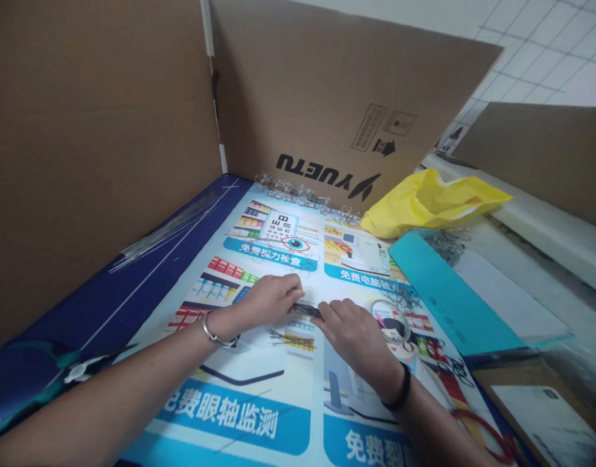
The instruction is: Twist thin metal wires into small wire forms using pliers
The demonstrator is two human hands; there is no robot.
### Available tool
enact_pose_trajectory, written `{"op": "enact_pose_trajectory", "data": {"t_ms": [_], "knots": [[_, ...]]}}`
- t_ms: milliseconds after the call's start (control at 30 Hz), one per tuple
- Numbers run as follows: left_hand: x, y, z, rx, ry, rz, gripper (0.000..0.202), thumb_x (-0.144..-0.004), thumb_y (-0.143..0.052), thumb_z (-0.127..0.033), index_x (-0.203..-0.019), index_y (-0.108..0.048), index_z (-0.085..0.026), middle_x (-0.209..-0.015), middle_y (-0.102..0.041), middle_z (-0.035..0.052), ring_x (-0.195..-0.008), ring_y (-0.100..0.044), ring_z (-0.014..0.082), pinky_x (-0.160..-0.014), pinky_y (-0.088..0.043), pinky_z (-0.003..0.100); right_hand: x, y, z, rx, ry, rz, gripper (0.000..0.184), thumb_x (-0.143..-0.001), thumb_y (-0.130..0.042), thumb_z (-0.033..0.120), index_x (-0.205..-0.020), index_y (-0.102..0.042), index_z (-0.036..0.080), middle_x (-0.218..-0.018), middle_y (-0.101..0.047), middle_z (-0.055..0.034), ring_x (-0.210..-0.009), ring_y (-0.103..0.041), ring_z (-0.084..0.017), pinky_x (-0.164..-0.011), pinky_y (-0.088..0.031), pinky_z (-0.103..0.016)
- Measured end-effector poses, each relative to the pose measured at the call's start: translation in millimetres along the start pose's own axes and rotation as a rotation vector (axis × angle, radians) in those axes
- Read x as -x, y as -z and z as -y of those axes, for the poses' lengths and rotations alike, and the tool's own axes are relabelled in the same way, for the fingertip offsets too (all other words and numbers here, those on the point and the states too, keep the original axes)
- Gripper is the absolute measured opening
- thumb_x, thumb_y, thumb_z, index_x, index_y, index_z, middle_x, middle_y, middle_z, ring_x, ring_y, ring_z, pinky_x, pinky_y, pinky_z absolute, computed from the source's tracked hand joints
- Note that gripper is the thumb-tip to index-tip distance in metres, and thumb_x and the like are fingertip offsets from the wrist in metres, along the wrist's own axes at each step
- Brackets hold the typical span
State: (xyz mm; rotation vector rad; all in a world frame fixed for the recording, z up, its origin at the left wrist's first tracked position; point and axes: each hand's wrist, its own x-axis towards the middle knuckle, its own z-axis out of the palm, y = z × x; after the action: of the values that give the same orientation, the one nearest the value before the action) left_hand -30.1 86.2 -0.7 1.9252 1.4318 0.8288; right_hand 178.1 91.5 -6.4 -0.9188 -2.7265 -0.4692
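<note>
My left hand (pixel 272 297) and my right hand (pixel 352 331) meet over a printed poster (pixel 259 395) that covers the table. Both pinch the ends of a small dark flat piece (pixel 307 310) held between them just above the poster. The fingers of both hands are closed on it. Thin wire pieces (pixel 290 338) lie on the poster just below the hands. A silver bangle sits on my left wrist and a black band on my right.
Cardboard walls (pixel 98 130) stand at the left and back. A yellow plastic bag (pixel 429 201) lies at the back right beside a teal sheet (pixel 448 298). Pliers (pixel 83 370) rest at the left edge. Small wire bits (pixel 298 191) line the back wall.
</note>
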Motion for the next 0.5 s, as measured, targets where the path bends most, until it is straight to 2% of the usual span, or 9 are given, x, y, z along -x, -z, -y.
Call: {"op": "enact_pose_trajectory", "data": {"t_ms": [100,200,400,500], "knots": [[1.9,-1.9,2.8,-0.294,-0.145,-0.013,0.017,-0.086,-0.045,-0.029,-0.078,-0.058,-0.022,-0.06,-0.062,0.0001,-0.053,-0.055,0.0154,-0.053,-0.032,0.024,1.1,0.0,-0.1,-0.086,-0.058,0.069,0.02,-0.09,-0.048,0.036,-0.089,-0.059,0.019,-0.076,-0.061,-0.0042,-0.072,-0.054,-0.018,-0.06,-0.032,-0.029],[3.0,-5.5,6.9,-0.465,-0.26,0.003,0.021,-0.088,-0.042,-0.031,-0.082,-0.059,-0.021,-0.06,-0.062,0.0026,-0.052,-0.054,0.0173,-0.051,-0.029,0.026,1.3,3.0,-1.2,-0.172,-0.112,0.163,0.022,-0.089,-0.047,0.039,-0.088,-0.06,0.021,-0.076,-0.063,-0.0031,-0.073,-0.058,-0.017,-0.06,-0.033,-0.027],[4.4,-8.8,5.3,-0.511,-0.296,0.028,0.02,-0.088,-0.041,-0.027,-0.081,-0.058,-0.021,-0.058,-0.06,0.0024,-0.051,-0.053,0.0169,-0.051,-0.028,0.025,0.1,5.9,-5.6,-0.288,-0.19,0.317,0.024,-0.089,-0.046,0.039,-0.084,-0.061,0.021,-0.08,-0.066,-0.0025,-0.076,-0.061,-0.017,-0.062,-0.036,-0.025],[4.4,-9.4,3.0,-0.447,-0.238,0.018,0.017,-0.086,-0.044,-0.027,-0.079,-0.058,-0.022,-0.057,-0.059,0.0011,-0.05,-0.052,0.0161,-0.05,-0.027,0.024,-1.1,5.6,-7.0,-0.328,-0.181,0.34,0.021,-0.089,-0.047,0.038,-0.086,-0.061,0.022,-0.082,-0.065,-0.0018,-0.078,-0.06,-0.017,-0.063,-0.038,-0.024]]}}
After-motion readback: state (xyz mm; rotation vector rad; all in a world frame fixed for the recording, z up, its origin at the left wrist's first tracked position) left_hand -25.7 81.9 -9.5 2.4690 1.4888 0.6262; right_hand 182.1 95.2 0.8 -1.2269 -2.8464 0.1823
